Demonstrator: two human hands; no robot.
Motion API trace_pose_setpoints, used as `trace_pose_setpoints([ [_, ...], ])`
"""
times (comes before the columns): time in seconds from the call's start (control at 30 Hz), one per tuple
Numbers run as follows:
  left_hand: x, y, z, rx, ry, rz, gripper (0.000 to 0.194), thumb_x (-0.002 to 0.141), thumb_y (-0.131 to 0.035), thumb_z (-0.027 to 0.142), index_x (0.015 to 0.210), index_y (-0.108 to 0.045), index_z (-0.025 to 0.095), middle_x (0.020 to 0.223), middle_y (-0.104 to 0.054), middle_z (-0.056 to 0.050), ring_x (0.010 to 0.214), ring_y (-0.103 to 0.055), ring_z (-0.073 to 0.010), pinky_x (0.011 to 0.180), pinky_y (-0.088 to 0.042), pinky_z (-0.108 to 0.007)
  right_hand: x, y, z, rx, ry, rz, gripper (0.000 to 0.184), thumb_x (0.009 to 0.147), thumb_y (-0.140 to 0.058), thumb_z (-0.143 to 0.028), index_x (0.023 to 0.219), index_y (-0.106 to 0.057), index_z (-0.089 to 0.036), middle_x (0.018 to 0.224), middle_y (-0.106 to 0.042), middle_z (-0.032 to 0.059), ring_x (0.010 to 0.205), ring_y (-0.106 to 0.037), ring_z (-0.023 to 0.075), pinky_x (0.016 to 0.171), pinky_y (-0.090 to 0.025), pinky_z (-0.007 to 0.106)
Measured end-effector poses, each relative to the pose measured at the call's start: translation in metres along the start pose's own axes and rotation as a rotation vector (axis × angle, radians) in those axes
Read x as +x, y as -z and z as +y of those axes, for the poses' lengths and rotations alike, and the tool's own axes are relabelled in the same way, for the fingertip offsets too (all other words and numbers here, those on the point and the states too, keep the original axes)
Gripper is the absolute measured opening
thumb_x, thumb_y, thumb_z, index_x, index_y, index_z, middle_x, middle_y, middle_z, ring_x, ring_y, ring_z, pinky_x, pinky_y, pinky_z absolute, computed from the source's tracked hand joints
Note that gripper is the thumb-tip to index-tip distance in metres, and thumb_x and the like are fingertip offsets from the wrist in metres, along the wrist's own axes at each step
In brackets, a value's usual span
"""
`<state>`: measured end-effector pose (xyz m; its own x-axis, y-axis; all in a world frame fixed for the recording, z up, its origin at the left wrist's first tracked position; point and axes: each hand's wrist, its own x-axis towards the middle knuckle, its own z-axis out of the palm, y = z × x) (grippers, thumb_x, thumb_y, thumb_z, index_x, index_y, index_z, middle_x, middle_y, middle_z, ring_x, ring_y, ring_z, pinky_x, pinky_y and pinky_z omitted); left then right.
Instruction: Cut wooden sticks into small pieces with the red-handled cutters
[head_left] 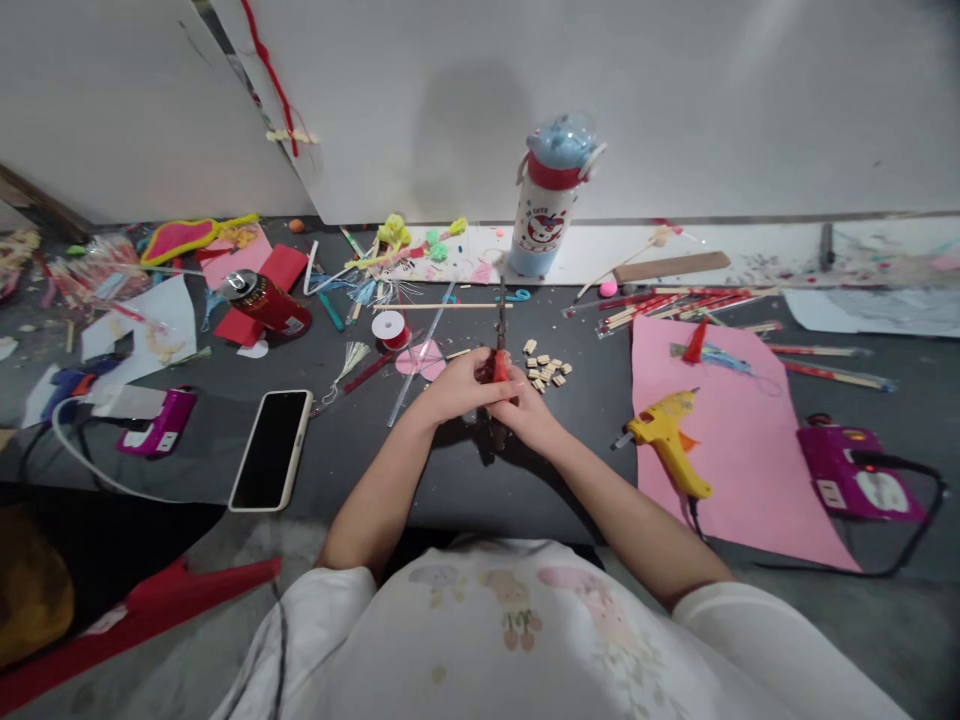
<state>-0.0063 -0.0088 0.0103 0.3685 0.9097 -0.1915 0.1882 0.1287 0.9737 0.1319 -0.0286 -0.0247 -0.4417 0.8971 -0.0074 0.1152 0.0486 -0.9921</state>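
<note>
The left hand (463, 386) and right hand (528, 412) close around a red-handled tool (500, 367) above the bench (450, 495), near its front edge; steady wrists should keep its tip controlled.

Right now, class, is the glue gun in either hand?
No, the glue gun lies on the pink paper, apart from the left hand and the right hand.

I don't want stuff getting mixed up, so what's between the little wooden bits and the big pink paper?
Just bare dark tabletop lies between the little wooden bits and the big pink paper, in the head view.
</note>
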Motion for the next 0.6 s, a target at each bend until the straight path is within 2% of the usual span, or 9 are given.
trace_pose_setpoints([
  [0.17,0.0028,-0.0031,0.0003,-0.126,0.033,0.018,0.043,0.061,-0.074,0.031,0.096,-0.055,0.015,0.084,-0.059,-0.002,0.075,-0.058,-0.0128,0.070,-0.048,-0.028,0.0022,0.0004,0.0063,0.098,0.042,0.030,0.048,0.076,-0.058,-0.035,0.119,-0.043,-0.018,0.115,-0.056,0.0099,0.105,-0.056,0.0210,0.095,-0.044,0.040],
  [0.3,0.0043,-0.0032,-0.0029,-0.136,0.005,0.031,0.044,0.060,-0.075,0.031,0.095,-0.055,0.014,0.089,-0.061,-0.004,0.078,-0.059,-0.0136,0.073,-0.048,-0.029,0.0033,0.0010,0.0077,0.102,0.069,0.007,0.044,0.077,-0.057,-0.035,0.116,-0.044,-0.017,0.117,-0.056,0.0116,0.104,-0.058,0.0209,0.097,-0.043,0.041],
  [0.47,0.0051,-0.0026,-0.0044,-0.134,-0.012,0.033,0.044,0.059,-0.076,0.029,0.095,-0.057,0.014,0.089,-0.062,-0.004,0.077,-0.059,-0.0134,0.073,-0.048,-0.030,0.0038,0.0007,0.0054,0.097,0.101,0.002,0.049,0.076,-0.056,-0.034,0.120,-0.041,-0.017,0.119,-0.056,0.0117,0.109,-0.056,0.0213,0.098,-0.042,0.040],
  [0.6,0.0052,-0.0027,-0.0044,-0.135,-0.017,0.026,0.043,0.058,-0.076,0.028,0.094,-0.058,0.014,0.086,-0.063,-0.004,0.074,-0.059,-0.0130,0.071,-0.048,-0.029,0.0036,0.0006,0.0067,0.077,0.093,0.011,0.055,0.075,-0.055,-0.032,0.124,-0.037,-0.015,0.117,-0.057,0.0126,0.104,-0.058,0.0212,0.097,-0.043,0.040],
])
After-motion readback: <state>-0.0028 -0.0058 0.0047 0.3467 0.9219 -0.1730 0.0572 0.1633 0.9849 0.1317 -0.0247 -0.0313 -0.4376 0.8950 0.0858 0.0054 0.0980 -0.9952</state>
